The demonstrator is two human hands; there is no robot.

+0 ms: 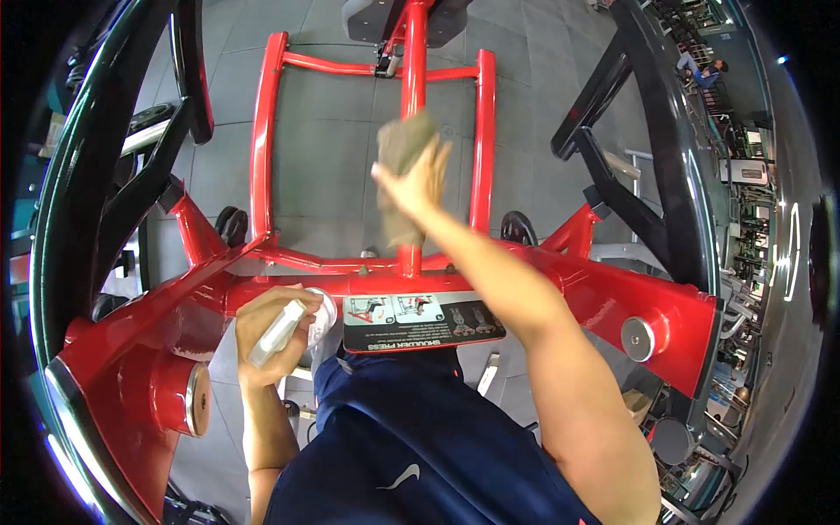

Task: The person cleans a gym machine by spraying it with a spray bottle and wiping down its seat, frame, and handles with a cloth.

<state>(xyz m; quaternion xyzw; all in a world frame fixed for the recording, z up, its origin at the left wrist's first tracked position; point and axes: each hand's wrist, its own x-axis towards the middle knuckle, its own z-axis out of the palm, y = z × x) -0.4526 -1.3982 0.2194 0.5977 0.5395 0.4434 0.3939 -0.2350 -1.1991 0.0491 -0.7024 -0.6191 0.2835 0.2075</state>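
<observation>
Single head view (fisheye), facing forward and down, close over red machine frame [262, 297], arms reaching.

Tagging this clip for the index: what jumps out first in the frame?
The big red machine frame fills the middle, with a shoulder press label on its crossbar. The right hand presses a grey-brown cloth against the red centre post, arm stretched forward. Lower left, the left hand holds a white spray bottle close to the body, its fingers wrapped round it.
</observation>
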